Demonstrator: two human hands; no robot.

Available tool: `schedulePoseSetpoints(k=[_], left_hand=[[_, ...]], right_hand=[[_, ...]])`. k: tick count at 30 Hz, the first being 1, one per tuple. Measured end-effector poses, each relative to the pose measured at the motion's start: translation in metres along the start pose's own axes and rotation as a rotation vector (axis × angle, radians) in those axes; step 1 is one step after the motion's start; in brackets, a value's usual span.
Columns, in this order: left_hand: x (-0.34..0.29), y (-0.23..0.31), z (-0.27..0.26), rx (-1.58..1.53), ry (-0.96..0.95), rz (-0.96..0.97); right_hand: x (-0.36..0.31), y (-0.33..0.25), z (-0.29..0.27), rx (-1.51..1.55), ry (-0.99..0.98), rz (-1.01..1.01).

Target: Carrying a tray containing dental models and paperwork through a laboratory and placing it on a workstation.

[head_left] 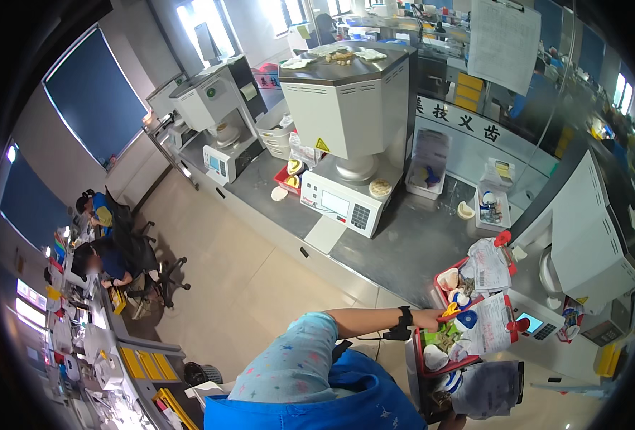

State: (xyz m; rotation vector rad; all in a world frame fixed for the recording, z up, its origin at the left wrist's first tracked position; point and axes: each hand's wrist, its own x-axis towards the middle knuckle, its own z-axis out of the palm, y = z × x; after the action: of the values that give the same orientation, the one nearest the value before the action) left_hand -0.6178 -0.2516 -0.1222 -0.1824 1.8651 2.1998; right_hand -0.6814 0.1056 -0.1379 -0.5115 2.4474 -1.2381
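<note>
My left hand (426,319), with a black band on its wrist, reaches across to the right. Its fingers are closed at the far left corner of a red tray (427,370), with the fingertips partly hidden. Inside the tray are a white plaster model (435,357), green pieces (440,335), a blue-and-white round piece (465,319) and a printed paper slip (491,324). A yellow piece (451,309) sits right by my fingers. My right hand (452,421) shows only in part at the lower edge, under a grey-wrapped packet (488,390); its fingers are hidden.
Another red tray (443,294) with models and slips stands just beyond. White furnaces (346,115) with keypads occupy the metal counter (382,251), another (589,236) at right. Plastic bins (428,165) line the back. Two people sit at a workbench far left, near an office chair (170,276).
</note>
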Motion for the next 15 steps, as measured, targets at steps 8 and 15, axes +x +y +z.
schedulePoseSetpoints(k=[8,15], left_hand=[[-0.020,-0.002,-0.008,0.020,0.067,0.055],[-0.043,0.018,-0.035,-0.113,0.058,0.221]], right_hand=[[-0.003,-0.021,0.012,0.053,-0.032,-0.011],[-0.026,-0.051,0.007,0.007,0.060,0.013]])
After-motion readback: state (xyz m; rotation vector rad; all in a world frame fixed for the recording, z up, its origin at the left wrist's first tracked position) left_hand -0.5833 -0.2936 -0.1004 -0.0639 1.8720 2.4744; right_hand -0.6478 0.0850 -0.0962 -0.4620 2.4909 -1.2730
